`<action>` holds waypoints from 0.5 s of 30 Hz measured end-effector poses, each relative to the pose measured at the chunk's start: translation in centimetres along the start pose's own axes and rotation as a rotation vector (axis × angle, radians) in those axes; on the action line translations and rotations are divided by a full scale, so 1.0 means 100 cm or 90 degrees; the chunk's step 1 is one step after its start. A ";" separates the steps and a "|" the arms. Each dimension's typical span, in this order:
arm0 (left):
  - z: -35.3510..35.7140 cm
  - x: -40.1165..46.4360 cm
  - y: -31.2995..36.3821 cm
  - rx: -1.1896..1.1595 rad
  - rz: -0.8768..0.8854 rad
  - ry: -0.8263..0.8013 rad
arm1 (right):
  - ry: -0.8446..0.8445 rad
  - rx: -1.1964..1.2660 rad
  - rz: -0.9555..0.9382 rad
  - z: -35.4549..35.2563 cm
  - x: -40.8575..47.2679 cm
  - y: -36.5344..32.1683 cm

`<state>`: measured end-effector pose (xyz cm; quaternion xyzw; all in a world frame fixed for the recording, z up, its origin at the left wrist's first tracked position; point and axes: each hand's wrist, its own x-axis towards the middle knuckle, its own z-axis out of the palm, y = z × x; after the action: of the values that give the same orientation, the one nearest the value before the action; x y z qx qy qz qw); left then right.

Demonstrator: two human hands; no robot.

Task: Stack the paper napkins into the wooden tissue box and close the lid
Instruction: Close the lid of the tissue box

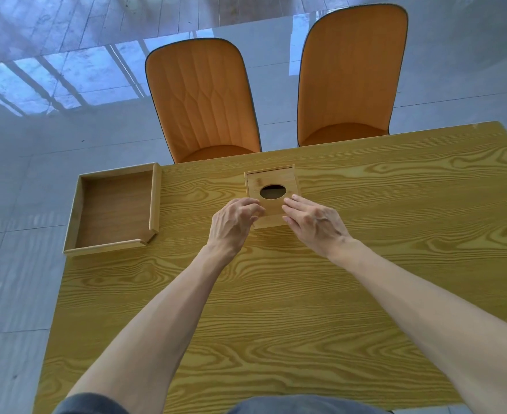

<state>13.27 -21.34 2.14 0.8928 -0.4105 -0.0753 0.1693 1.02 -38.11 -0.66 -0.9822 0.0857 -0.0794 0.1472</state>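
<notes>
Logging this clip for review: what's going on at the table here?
A person has both hands on the wooden tissue box. The left hand and right hand sit at its near edge, on the lid with the oval hole. No napkins are visible. A wooden tray lies at the left.

The tabletop (276,294) is showing a yellow wood grain with strong wavy lines, and it is looking smooth and matt. The tissue box (271,192) and the tray (111,210) are looking like light, smooth wood. The two chairs (201,100) are wearing orange stitched padding. The floor (22,189) is shining glossy and reflecting light.
</notes>
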 end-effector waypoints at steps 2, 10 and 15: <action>0.000 0.001 0.002 0.000 -0.001 -0.006 | 0.000 0.001 0.005 0.001 0.000 0.000; -0.001 0.006 0.000 0.029 -0.002 -0.038 | -0.039 -0.003 0.028 -0.009 0.003 -0.007; -0.009 0.008 -0.001 0.036 0.007 -0.100 | -0.106 -0.014 0.053 -0.023 0.014 -0.012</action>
<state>14.13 -21.70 2.98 0.8863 -0.4294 -0.1325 0.1120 2.16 -37.88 2.10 -0.9825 0.1145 0.0092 0.1464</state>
